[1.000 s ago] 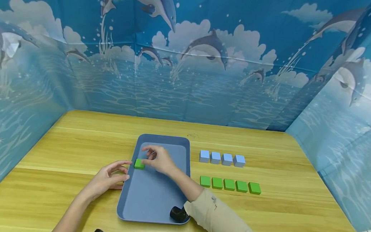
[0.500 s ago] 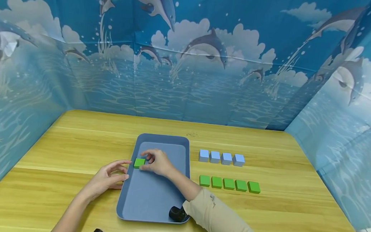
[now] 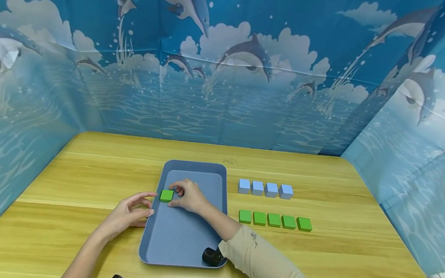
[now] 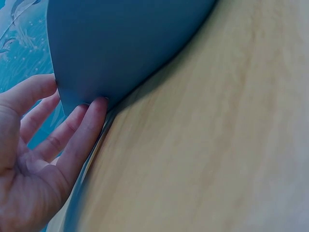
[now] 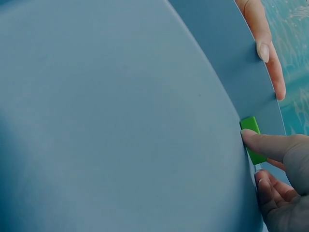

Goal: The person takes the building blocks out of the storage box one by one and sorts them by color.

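Observation:
In the head view a blue-grey tray (image 3: pixel 184 239) lies on the table. A flat green square block (image 3: pixel 166 196) sits inside it against the left side. My right hand (image 3: pixel 189 196) reaches over the tray from the right and pinches this block between thumb and index finger. The right wrist view shows the thumb (image 5: pixel 260 141) on the face of the green block (image 5: pixel 250 123), the other fingers curled below it. My left hand (image 3: pixel 126 213) is at the tray's left edge. Its fingers (image 4: pixel 82 140) touch the outer wall of the tray (image 4: pixel 116 53) in the left wrist view.
Right of the tray stands a row of several light blue cubes (image 3: pixel 257 188). Nearer to me runs a row of several green blocks (image 3: pixel 274 220). A black wrist device (image 3: pixel 212 256) overlaps the tray's near right corner. A dolphin-print curtain (image 3: pixel 227 70) encloses the wooden table (image 3: pixel 338 259).
My right hand has come down slightly and closed around the green block, which has barely shifted. The left hand keeps its place at the tray's edge.

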A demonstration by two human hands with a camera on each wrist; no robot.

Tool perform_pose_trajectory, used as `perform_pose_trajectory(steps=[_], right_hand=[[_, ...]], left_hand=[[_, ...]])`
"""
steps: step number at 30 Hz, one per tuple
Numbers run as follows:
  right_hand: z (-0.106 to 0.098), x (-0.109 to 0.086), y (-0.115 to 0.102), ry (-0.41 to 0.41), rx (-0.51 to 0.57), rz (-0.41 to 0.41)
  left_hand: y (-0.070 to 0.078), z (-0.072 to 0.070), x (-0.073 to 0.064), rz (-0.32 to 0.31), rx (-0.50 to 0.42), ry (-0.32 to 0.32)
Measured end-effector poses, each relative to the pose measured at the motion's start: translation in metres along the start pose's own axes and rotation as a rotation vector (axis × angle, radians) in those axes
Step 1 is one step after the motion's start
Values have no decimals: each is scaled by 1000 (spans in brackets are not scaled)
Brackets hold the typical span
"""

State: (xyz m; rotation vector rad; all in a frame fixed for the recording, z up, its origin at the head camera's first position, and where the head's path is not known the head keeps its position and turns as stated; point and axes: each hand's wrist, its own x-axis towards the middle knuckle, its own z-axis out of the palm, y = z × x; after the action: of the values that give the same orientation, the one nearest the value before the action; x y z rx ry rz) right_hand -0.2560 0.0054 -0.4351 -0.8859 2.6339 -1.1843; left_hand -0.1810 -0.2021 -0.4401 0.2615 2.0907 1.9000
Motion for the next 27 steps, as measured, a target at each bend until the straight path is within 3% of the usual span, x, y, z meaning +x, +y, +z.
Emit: perform_pose_trajectory(steps=[16,27], right_hand=[[0,1,2,-4,35,-31],[-6,1,0,-23,147,-52]], left_hand=[[0,0,0,-9,-1,17],[-1,0,0,-2,-10,0]])
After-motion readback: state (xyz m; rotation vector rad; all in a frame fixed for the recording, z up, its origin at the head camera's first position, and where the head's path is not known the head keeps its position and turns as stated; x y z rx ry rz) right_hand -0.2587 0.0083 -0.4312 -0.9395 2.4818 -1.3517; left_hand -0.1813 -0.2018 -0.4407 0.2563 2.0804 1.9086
